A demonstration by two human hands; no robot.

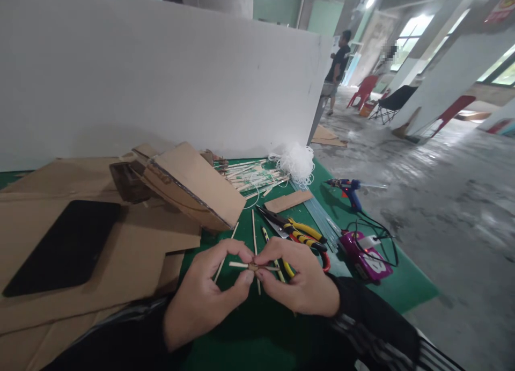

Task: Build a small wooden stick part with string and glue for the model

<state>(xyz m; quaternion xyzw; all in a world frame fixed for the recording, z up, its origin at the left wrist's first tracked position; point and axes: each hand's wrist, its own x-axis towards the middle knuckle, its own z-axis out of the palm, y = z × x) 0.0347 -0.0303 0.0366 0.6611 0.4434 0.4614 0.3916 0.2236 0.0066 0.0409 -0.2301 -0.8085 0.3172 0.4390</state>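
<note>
My left hand (217, 288) and my right hand (295, 277) meet low in the middle of the view, fingertips nearly touching. Between them they pinch a small brown piece (253, 266) with thin wooden sticks (238, 264) reaching out to the left and right. The thumb and index finger of each hand close on it, so its exact shape is partly hidden. Another thin stick (254, 226) runs upright in the view just beyond the fingertips. Black-and-yellow pliers (301, 237) lie on the green tabletop (410, 285) past my right hand.
Cardboard (148, 263) with a black rectangular pad (66, 247) spreads leftward. Beyond my hands are a cardboard box (197, 183), wooden sticks (249, 175) and white cord (298, 162). A glue gun (351, 191) and purple device (368, 258) are rightward. People stand in the background.
</note>
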